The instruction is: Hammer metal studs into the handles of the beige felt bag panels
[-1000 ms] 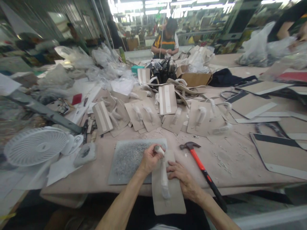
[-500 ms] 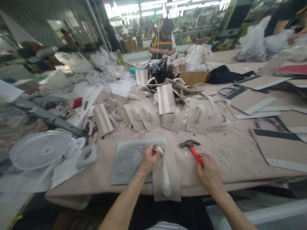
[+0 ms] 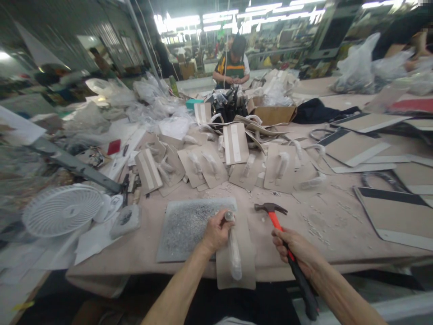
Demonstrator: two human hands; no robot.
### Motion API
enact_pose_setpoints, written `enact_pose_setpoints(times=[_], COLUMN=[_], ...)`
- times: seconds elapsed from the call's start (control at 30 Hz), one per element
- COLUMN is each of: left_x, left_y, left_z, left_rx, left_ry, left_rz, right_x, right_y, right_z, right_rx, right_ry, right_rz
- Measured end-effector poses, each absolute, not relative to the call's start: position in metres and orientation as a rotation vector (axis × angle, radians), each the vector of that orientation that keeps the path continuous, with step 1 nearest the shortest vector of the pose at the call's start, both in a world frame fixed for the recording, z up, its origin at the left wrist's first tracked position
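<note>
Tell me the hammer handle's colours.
The hammer handle is red-orange up top, black lower down; best seen in the head view.

There is one grey slab [image 3: 182,234]; left of it is one fan [image 3: 69,211], right of it one hammer [image 3: 275,220], beyond it one teal box [image 3: 194,104].

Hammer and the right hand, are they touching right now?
Touching: the head view shows the right hand wrapped around the handle of the hammer, below its head.

Tube lights [image 3: 264,7] glow overhead beyond the table [image 3: 138,253], a corrugated wall [image 3: 104,34] rear left.
</note>
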State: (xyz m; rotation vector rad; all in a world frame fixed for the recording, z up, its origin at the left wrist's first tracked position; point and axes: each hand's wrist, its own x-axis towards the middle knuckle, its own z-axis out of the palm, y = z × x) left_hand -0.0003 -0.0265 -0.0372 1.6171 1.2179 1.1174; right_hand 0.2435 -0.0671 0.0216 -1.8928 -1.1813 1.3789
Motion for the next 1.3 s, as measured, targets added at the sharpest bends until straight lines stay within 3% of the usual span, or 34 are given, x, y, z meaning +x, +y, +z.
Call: enact_pose_setpoints(times=[0.07,0.23,0.37,0.47,0.6,0.7,0.83,1.1,1.2,1.3], left_x=[0.000,0.002,0.002,0.002,0.001,0.001,0.002,0.001,0.000,-0.001], left_y=[-0.027,-0.025,-0.025,-0.026,-0.026,-0.025,-0.025,-0.024,-0.024,-0.024], left_z=[-0.039,-0.039,-0.038,-0.038,-0.039,-0.041,-0.040,-0.039,-0.040,-0.041], left_rx=[1.665,1.660,1.656,1.672,1.682,1.694,1.712,1.712,1.703,1.637], left_ry=[1.202,1.224,1.225,1.211,1.194,1.210,1.218,1.185,1.174,1.148], left_rz=[1.089,1.088,1.070,1.075,1.070,1.058,1.045,1.079,1.077,1.060], right_x=[0.232,0.213,0.214,0.216,0.205,0.199,0.215,0.250,0.244,0.221], right_y=[-0.074,-0.083,-0.076,-0.069,-0.071,-0.078,-0.080,-0.067,-0.067,-0.076], right_z=[0.042,0.071,0.082,0.122,0.161,0.128,0.063,0.019,0.004,0.006], right_rx=[-1.814,-1.594,-1.536,-1.461,-1.433,-1.420,-1.643,-2.188,-2.210,-1.796], right_ry=[-1.225,-1.834,-2.222,-2.175,-1.696,-1.806,-2.338,-2.302,-2.262,-2.349], right_rz=[1.290,0.504,0.304,0.142,-0.104,-0.106,0.199,0.504,0.295,-0.055])
